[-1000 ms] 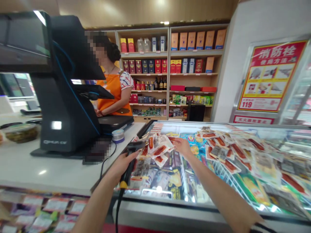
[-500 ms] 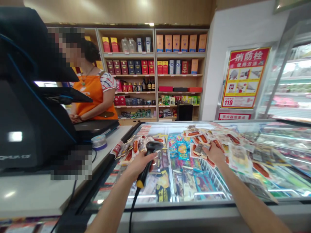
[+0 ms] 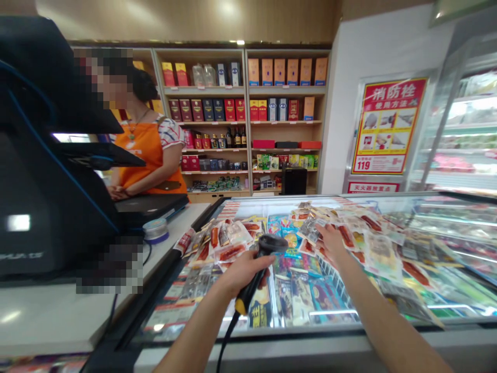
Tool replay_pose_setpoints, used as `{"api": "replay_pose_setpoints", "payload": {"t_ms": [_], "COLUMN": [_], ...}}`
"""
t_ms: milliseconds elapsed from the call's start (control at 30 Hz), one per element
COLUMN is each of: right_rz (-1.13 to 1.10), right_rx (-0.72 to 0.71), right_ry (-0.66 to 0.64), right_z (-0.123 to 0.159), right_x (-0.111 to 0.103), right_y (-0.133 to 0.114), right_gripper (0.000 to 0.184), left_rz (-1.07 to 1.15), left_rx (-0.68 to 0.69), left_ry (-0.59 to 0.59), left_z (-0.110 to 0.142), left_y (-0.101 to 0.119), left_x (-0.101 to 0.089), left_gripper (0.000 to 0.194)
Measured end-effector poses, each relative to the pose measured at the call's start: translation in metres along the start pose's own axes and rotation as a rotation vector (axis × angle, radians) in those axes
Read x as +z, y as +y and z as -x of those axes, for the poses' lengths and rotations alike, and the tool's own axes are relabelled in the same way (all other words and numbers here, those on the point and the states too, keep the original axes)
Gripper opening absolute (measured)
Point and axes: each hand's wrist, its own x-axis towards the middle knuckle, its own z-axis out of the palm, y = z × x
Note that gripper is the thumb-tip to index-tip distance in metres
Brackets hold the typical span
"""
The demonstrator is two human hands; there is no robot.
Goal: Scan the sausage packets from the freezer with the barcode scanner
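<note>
My left hand [image 3: 244,270] is wrapped round a black barcode scanner [image 3: 253,284] with a yellow-trimmed base, its cable hanging down. The scanner head is held above the freezer's glass top, pointing right. My right hand [image 3: 333,243] pinches a small grey vacuum-sealed snack packet [image 3: 309,228] by its right edge, among the packets lying on the glass. Sausage packets [image 3: 371,223] are spread around and right of this hand. Another pile of sausage packets [image 3: 232,252] lies left of the scanner.
The glass-topped freezer [image 3: 194,334] holds colourful bags below. At left are a counter [image 3: 34,316], a black checkout terminal [image 3: 50,207] and a round tub [image 3: 156,230]. A person in an orange apron [image 3: 145,147] stands behind it. Shelves of boxes [image 3: 223,110] line the back.
The scanner in my left hand has moved right, uncovering more of the left pile. My right hand has shifted slightly left and away with the grey packet.
</note>
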Motion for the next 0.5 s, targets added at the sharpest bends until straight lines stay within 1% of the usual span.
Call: {"api": "replay_pose_setpoints", "payload": {"t_ms": [67,133,200,333,433,500], "right_rz": [-0.078,-0.105,-0.073,0.000,0.003,0.057], "right_rx": [0.026,0.043,0.046,0.047,0.039,0.006], "right_ry": [-0.042,-0.085,-0.105,-0.094,-0.104,-0.102], "right_z": [0.002,0.002,0.003,0.002,0.001,-0.001], "right_x": [0.008,0.014,0.019,0.026,0.030,0.033], "right_y": [0.000,0.000,0.001,0.003,0.007,0.010], "right_gripper": [0.031,0.033,0.032,0.033,0.036,0.038], "left_rz": [-0.011,-0.005,0.021,0.064,0.077,0.084], "left_rx": [-0.009,-0.003,0.011,0.013,0.026,0.040], "left_ry": [-0.008,-0.021,-0.042,-0.086,-0.079,-0.079], "left_z": [0.001,0.002,0.004,0.006,0.009,0.010], "left_y": [0.000,0.001,0.003,0.005,0.005,0.006], "left_x": [-0.001,-0.001,-0.001,-0.002,-0.005,-0.008], "left_gripper": [0.034,0.034,0.033,0.031,0.030,0.030]}}
